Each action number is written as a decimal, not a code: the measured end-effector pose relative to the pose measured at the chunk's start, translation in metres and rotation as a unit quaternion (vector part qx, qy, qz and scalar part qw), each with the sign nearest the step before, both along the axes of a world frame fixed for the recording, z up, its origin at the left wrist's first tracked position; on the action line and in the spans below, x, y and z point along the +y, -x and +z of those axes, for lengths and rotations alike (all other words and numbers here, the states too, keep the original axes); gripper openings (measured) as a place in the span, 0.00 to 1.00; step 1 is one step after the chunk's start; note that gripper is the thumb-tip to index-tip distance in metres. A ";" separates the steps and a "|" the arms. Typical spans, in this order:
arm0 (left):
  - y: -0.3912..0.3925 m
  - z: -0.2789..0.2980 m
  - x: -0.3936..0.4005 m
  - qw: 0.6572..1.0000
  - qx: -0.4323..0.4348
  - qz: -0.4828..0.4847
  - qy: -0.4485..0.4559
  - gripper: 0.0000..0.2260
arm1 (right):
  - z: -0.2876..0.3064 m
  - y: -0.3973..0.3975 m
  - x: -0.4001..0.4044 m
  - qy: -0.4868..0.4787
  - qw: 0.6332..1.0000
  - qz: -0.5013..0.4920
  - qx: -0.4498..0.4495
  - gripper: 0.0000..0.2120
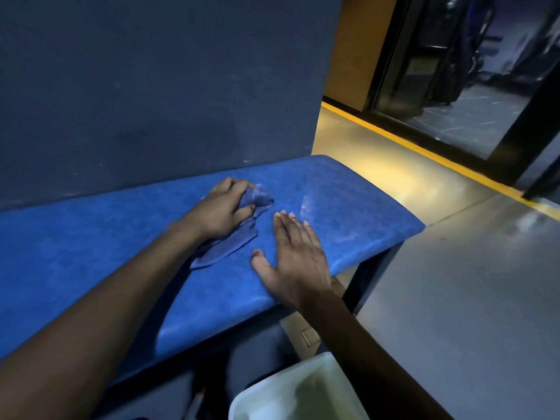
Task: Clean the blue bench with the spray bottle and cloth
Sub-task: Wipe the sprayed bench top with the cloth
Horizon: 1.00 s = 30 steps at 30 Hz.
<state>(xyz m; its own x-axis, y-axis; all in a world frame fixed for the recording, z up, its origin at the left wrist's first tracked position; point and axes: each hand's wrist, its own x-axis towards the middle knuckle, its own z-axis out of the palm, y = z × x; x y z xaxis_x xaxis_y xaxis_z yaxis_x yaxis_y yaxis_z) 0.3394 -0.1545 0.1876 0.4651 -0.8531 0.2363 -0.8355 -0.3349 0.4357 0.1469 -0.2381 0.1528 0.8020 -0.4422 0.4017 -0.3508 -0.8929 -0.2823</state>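
From the head camera, wiping looks under way. The left hand (225,207) has its fingers (242,189) bunched on a blue cloth (236,234), pressing it to the blue bench (91,253) near the wall. The right hand (295,253) lies flat, fingers together, thumb apart. A wet streak (306,204) beyond it suggests spraying is done; the right end probably remains to wipe. No spray bottle shows. A white bin (303,389) below looks empty, though dimly seen.

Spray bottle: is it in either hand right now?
No, the left hand grips the blue cloth and the right hand lies flat, empty.
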 end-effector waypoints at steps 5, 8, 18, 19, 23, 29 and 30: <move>0.012 0.000 -0.009 1.000 -0.012 -0.005 -0.008 0.21 | -0.001 0.001 0.000 0.009 1.000 0.003 -0.007 0.43; 0.026 0.000 0.041 0.996 -0.013 -0.091 -0.019 0.23 | -0.005 0.000 -0.001 0.015 1.000 -0.006 -0.019 0.41; 0.019 -0.005 -0.022 0.998 -0.008 0.064 0.013 0.32 | -0.004 -0.001 0.000 0.003 1.000 -0.014 -0.026 0.41; 0.032 -0.005 -0.014 0.999 -0.015 0.031 0.007 0.32 | -0.005 -0.001 0.000 0.003 0.999 -0.013 -0.033 0.40; 0.054 -0.001 0.044 0.999 -0.020 -0.029 0.001 0.28 | -0.007 -0.002 0.000 0.006 0.999 -0.007 -0.045 0.44; -0.001 0.000 -0.002 0.997 -0.021 0.076 -0.014 0.28 | -0.008 -0.003 -0.002 0.026 0.999 -0.011 -0.031 0.46; -0.004 -0.003 -0.019 0.995 -0.017 0.096 -0.011 0.25 | -0.007 -0.003 -0.003 0.020 0.999 -0.008 -0.023 0.46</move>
